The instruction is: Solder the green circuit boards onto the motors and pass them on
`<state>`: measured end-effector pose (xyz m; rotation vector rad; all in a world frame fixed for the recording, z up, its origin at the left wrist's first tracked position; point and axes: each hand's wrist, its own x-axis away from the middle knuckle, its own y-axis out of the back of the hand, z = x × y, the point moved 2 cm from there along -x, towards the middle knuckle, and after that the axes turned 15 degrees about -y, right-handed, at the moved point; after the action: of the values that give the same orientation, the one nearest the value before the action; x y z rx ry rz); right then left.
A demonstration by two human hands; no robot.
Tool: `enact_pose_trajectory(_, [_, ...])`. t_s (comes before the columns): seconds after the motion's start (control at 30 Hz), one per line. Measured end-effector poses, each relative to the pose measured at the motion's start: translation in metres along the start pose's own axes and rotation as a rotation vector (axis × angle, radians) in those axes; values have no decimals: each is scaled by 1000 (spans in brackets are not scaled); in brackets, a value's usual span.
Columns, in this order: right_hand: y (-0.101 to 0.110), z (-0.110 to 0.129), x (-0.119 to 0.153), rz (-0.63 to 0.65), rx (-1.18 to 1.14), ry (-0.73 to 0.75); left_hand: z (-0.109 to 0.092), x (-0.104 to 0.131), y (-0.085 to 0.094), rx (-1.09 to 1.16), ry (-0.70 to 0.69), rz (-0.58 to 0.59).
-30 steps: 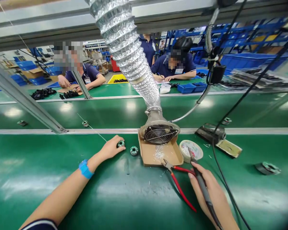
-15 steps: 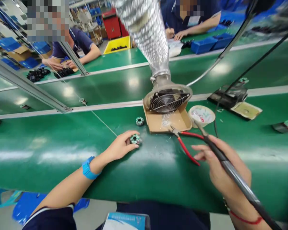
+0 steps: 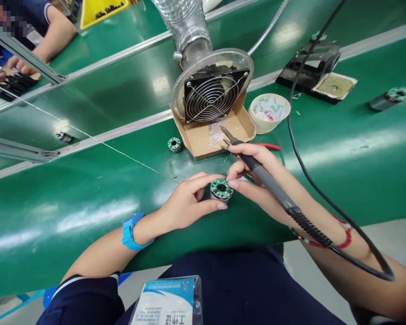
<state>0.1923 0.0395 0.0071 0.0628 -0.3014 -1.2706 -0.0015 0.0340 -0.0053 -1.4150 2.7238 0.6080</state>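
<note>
My left hand (image 3: 186, 205) grips a small round motor part (image 3: 221, 189), topped by a green ring-shaped circuit board, between thumb and index finger on the table. Across my right hand (image 3: 262, 198) lies a dark soldering iron (image 3: 269, 183), its tip pointing up and left over the cardboard tray (image 3: 194, 146). The right thumb and fingertips meet at the part's right edge; whether they pinch anything small there I cannot tell. Behind that hand, red-handled cutting pliers (image 3: 272, 146) are partly hidden. A second motor part (image 3: 174, 144) stands left of the tray.
A fume fan (image 3: 212, 97) on a silver duct overhangs the tray, which holds wire clippings. To its right are a tape roll (image 3: 269, 126), an iron stand (image 3: 311, 67) and a lying motor part (image 3: 389, 100). A thin strand (image 3: 122, 154) crosses from the left. A co-worker's arm (image 3: 54, 36) shows upper left.
My right hand has moved left with the soldering iron, from beside the pliers to the motor part. The view has tilted down and come closer. My left hand still holds the part.
</note>
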Motion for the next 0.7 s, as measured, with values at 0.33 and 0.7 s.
enact_pose_trajectory(0.33, [-3,7,-9,100,50,-25,2,1,1,35,-12,26])
enact_pose_trajectory(0.7, [-11,9,-8,-23,71,143,3,1,-1,-32,-63,-29])
